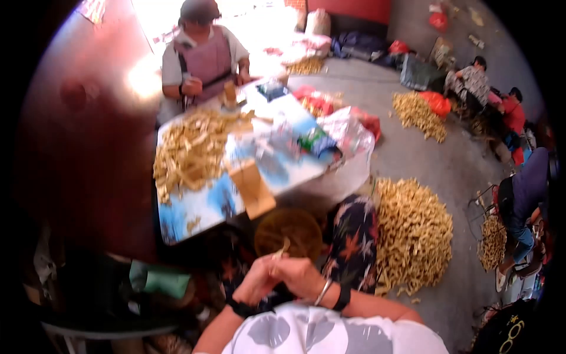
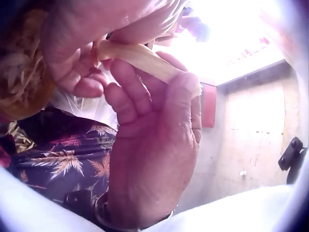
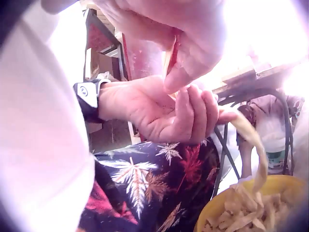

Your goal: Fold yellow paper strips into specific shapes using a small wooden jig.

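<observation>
Both hands are close together low in the head view, over the lap. My left hand [image 1: 254,282] grips a pale yellow strip [image 2: 145,60], partly hidden inside its curled fingers. The right hand [image 2: 152,145] pinches the same strip between thumb and fingers. In the right wrist view, the left hand [image 3: 159,108] lies palm up, and the strip's long tail [image 3: 251,133] hangs from its fingers. That tail reaches down to a yellow tub [image 3: 207,212] with pale strips inside. The right hand [image 3: 193,38] covers part of the strip from above.
A table [image 1: 289,171] in front carries a heap of flat strips [image 1: 194,144] and a brown cardboard piece [image 1: 252,189]. Beside the right knee is a large pile of small twisted pieces [image 1: 413,236]. Another person [image 1: 203,59] is across the table; others sit at the right.
</observation>
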Motion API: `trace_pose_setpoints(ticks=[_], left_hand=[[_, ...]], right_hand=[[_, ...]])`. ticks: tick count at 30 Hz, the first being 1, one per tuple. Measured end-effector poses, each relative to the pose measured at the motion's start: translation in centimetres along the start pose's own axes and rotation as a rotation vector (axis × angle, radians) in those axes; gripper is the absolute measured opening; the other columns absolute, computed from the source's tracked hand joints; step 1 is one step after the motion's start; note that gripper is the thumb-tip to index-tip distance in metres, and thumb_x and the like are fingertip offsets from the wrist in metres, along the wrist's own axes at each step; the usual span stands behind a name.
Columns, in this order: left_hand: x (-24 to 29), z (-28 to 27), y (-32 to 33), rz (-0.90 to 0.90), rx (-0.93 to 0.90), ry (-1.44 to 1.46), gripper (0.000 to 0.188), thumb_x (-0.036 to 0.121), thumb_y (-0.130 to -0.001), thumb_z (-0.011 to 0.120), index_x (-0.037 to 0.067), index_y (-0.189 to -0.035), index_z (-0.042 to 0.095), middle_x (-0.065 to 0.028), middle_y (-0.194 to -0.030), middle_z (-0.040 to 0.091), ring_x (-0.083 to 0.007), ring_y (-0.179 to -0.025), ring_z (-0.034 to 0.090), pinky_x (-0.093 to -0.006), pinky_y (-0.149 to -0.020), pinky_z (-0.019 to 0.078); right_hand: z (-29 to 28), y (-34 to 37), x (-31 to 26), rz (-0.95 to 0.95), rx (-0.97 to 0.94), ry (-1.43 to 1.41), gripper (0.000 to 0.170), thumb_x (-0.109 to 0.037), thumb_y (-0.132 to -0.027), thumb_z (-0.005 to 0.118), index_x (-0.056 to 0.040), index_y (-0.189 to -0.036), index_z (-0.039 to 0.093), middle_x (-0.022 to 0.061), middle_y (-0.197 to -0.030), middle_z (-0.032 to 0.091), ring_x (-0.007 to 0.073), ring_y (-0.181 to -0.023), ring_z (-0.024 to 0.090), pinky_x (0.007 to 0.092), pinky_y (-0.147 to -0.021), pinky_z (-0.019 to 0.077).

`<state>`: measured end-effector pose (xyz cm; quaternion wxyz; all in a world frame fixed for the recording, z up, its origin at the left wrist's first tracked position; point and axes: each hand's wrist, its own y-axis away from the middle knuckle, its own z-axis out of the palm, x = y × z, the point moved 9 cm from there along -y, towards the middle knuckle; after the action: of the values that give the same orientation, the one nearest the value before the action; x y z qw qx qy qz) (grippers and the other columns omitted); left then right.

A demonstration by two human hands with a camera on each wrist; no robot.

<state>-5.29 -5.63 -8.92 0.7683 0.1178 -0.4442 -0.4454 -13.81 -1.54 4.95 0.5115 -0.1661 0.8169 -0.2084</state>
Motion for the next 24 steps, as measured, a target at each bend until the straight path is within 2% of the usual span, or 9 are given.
trace_pose_setpoints(ticks=[4,7,10,12,15,16,18,21,24], left_hand=[[3.1,1.3,1.0,0.168,0.028,-0.591,0.017,0.011,-0.093,0.061,0.0,-0.106,0.065,-0.0056,-0.083,0.068,-0.0156,-0.069,0.065,-0.0264,-0.062,0.0506],[6.4,5.6,3.8,0.867,-0.022,-1.441,0.02,0.009,-0.082,0.067,0.012,-0.101,0.069,-0.0138,-0.086,0.067,-0.0306,-0.067,0.064,-0.0377,-0.061,0.0515],[7.2,9.4,6.9,0.879,0.091,-1.92,0.012,0.009,-0.08,0.068,0.009,-0.092,0.069,-0.0133,-0.087,0.068,-0.033,-0.07,0.063,-0.0387,-0.061,0.0515],[8.2,11.5,8.4,1.016,0.21,-1.891,0.004,0.001,-0.08,0.065,0.004,-0.083,0.064,-0.0102,-0.083,0.066,-0.0254,-0.067,0.063,-0.0329,-0.062,0.0504],[7.5,11.9,8.6,1.317,0.265,-1.75,0.014,0.002,-0.077,0.067,0.007,-0.089,0.061,-0.0108,-0.077,0.055,-0.0296,-0.065,0.059,-0.0397,-0.053,0.0476],[7.3,11.8,8.7,1.428,0.281,-1.701,0.013,0.002,-0.078,0.068,0.006,-0.087,0.06,-0.0079,-0.074,0.055,-0.0248,-0.062,0.058,-0.0371,-0.05,0.0454],[7.1,11.6,8.2,1.118,0.195,-1.756,0.044,0.004,-0.086,0.055,0.009,-0.13,0.057,-0.0175,-0.11,0.055,-0.0385,-0.093,0.062,-0.0449,-0.073,0.0538],[7.5,12.6,7.8,1.112,0.205,-1.706,0.035,0.003,-0.085,0.056,0.005,-0.12,0.061,-0.0198,-0.104,0.056,-0.0388,-0.09,0.06,-0.044,-0.074,0.0513],[7.8,12.3,6.7,1.062,0.07,-1.556,0.029,0.005,-0.088,0.058,0.003,-0.117,0.063,-0.0193,-0.102,0.057,-0.0372,-0.09,0.06,-0.0419,-0.075,0.0494]], right_hand=[[-1.3,0.4,0.0,0.059,-0.005,0.127,0.008,-0.008,-0.089,0.063,-0.0026,-0.093,0.062,0.0151,-0.079,0.062,0.0357,-0.074,0.063,0.0401,-0.065,0.0525],[-1.8,0.8,1.0,0.071,0.101,0.073,0.011,-0.009,-0.094,0.059,-0.0003,-0.099,0.062,0.0141,-0.1,0.065,0.0246,-0.084,0.067,0.0311,-0.07,0.0561],[0.6,3.8,7.4,0.551,0.248,-0.492,0.019,-0.011,-0.102,0.045,-0.0016,-0.106,0.061,0.0088,-0.105,0.063,0.0136,-0.087,0.066,0.0289,-0.066,0.0597],[1.4,5.1,9.9,0.976,0.31,-0.719,0.019,-0.022,-0.101,0.046,-0.0093,-0.105,0.06,0.0043,-0.088,0.063,0.0148,-0.075,0.065,0.0295,-0.053,0.0553],[2.0,4.3,10.9,1.029,0.328,-0.709,0.02,-0.031,-0.1,0.051,-0.0116,-0.099,0.057,0.003,-0.071,0.062,0.0092,-0.054,0.057,0.023,-0.039,0.0358],[1.0,3.7,10.4,0.958,0.34,-0.58,0.02,-0.03,-0.099,0.053,-0.0102,-0.1,0.056,0.0031,-0.073,0.062,0.01,-0.054,0.057,0.0239,-0.042,0.0407],[0.9,3.0,11.1,0.769,0.302,-0.547,0.019,-0.025,-0.1,0.053,-0.007,-0.1,0.06,0.0025,-0.079,0.065,0.0111,-0.064,0.063,0.0242,-0.055,0.0501],[-1.4,2.8,7.6,0.776,0.256,-0.576,0.022,-0.022,-0.099,0.051,-0.0035,-0.097,0.062,0.0067,-0.082,0.066,0.0178,-0.071,0.066,0.0313,-0.066,0.0514],[-2.2,2.5,8.0,0.492,0.316,-0.356,0.024,-0.024,-0.098,0.052,-0.0028,-0.099,0.062,0.0076,-0.081,0.064,0.0213,-0.078,0.065,0.0328,-0.07,0.0496]])
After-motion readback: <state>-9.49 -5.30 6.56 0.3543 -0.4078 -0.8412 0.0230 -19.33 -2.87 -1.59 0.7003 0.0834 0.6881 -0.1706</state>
